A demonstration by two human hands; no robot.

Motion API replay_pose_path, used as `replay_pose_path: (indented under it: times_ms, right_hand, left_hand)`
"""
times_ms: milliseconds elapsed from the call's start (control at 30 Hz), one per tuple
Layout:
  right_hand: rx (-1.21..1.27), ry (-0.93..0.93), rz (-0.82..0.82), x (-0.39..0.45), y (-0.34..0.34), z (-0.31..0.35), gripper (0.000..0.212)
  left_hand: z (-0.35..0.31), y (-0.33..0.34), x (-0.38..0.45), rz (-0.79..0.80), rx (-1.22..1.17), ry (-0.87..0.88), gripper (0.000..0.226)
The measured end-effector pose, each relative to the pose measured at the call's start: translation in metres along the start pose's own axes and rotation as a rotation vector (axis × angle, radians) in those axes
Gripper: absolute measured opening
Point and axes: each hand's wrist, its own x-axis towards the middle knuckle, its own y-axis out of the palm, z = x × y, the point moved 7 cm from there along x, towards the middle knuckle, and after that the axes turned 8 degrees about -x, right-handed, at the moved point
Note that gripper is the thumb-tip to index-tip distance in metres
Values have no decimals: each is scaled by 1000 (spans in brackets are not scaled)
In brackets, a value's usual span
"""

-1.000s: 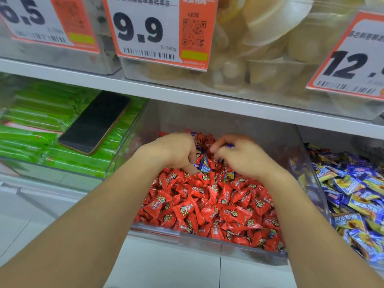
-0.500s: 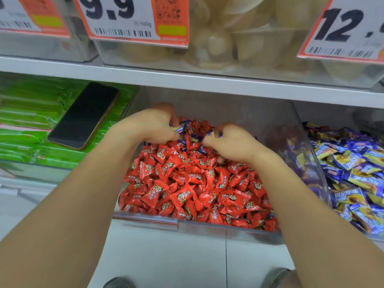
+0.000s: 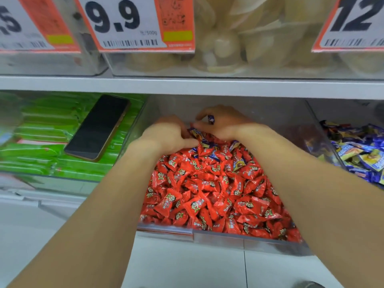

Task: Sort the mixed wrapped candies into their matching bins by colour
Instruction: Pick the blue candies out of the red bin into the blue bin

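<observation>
Far from finished, I'd say: at centre frame both hands dig in the red candy bin (image 3: 218,235), the right hand (image 3: 223,123) pinching a blue candy (image 3: 211,119), the left hand (image 3: 170,135) curled on others, more blue strays (image 3: 239,163) remaining.

Red and blue wrapped candies mixed in the middle clear bin, blue bin to its right.

The red candies (image 3: 209,196) fill the middle bin (image 3: 249,239) in a heap that rises toward the back, each in a crinkled red wrapper with a small cartoon print. Several blue candies (image 3: 239,163) lie scattered among them near the top of the heap. One blue candy (image 3: 211,119) is pinched in the right hand (image 3: 224,123), at the back of the heap. The bin of blue and yellow wrapped candies (image 3: 361,150) stands just beside, on the right.
</observation>
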Motion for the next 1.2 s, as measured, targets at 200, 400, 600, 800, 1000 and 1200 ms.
replay_pose_path:
  times_ms: [200, 400, 600, 800, 1000, 1200]
  right_hand:
    - [-179, -56, 193, -1, 4, -6, 60]
    - [-190, -78, 94, -7, -13, -8, 36]
    - [-13, 81, 199, -27, -16, -21, 17]
    - [574, 231, 254, -41, -17, -23, 7]
    - [401, 262, 365, -56, -14, -45, 19]
    - [105, 257, 391, -63, -7, -53, 22]
  left_hand:
    - [0, 10, 2, -2, 37, 20, 35]
    - [-5, -2, 2, -46, -14, 26, 13]
    - [-13, -11, -2, -74, -226, -19, 29]
    - [-23, -4, 2, -24, -218, -25, 32]
    - [-33, 4, 10, 44, -164, 31, 21]
    - [-31, 20, 17, 77, -119, 26, 31]
